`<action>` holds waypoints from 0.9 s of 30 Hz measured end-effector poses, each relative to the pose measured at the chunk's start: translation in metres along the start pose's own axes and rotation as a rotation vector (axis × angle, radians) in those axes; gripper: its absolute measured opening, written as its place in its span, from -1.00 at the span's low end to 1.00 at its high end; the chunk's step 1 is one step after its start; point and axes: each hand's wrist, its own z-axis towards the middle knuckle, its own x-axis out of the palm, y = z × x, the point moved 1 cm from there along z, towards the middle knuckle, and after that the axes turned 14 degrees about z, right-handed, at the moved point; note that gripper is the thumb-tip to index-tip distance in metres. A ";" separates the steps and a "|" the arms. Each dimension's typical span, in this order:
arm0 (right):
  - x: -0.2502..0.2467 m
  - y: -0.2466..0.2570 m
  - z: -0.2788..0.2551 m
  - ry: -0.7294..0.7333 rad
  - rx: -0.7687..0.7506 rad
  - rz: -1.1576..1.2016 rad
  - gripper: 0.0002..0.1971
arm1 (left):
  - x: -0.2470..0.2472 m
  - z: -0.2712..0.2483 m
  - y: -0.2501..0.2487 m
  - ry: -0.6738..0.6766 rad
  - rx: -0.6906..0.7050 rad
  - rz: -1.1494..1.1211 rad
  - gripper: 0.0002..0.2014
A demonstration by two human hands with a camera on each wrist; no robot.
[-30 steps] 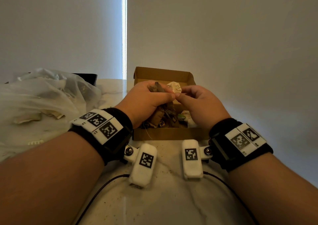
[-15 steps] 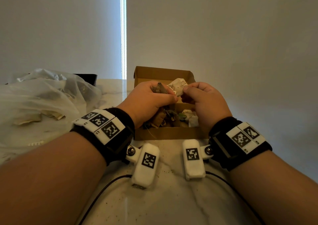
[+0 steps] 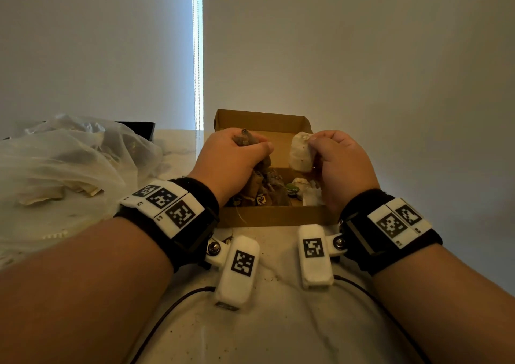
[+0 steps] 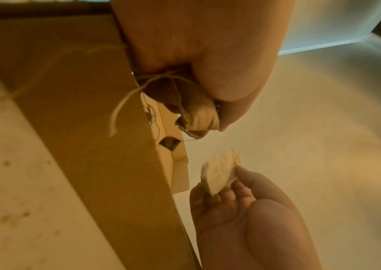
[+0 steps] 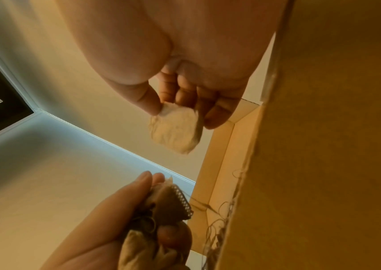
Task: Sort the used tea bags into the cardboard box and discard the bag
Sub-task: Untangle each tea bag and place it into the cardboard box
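An open cardboard box [image 3: 276,215] sits on the marble counter ahead of me, with several used tea bags [image 3: 267,193] piled inside. My left hand [image 3: 237,157] hovers over the box's left half and grips a clump of brown tea bags [image 3: 246,138] whose strings dangle down; the same clump of brown tea bags [image 4: 198,113] shows in the left wrist view. Over the right half, my right hand [image 3: 334,163] pinches a single pale round tea bag [image 3: 301,151] between thumb and fingers. That pale tea bag [image 5: 175,127] hangs free in the right wrist view.
A crumpled clear plastic bag [image 3: 64,163] holding more tea bags lies on the counter to the left. A dark object [image 3: 139,128] stands behind it. Walls close the far side and the right. Tea crumbs and cables [image 3: 172,305] lie on the counter near me.
The two hands have drawn apart over the box. The right hand pulled the pale tea bag rightward, clear of the brown clump that stays in the left hand.
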 end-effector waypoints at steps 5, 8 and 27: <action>0.001 0.000 -0.001 0.052 -0.020 -0.053 -0.93 | 0.000 -0.006 -0.006 0.131 0.075 0.104 -0.92; 0.003 0.001 -0.002 0.084 -0.004 -0.026 -0.93 | 0.001 -0.008 -0.008 0.159 0.097 0.132 -0.90; 0.004 0.006 -0.006 0.153 -0.048 -0.228 -0.97 | 0.001 -0.006 -0.007 0.148 0.080 0.132 -0.83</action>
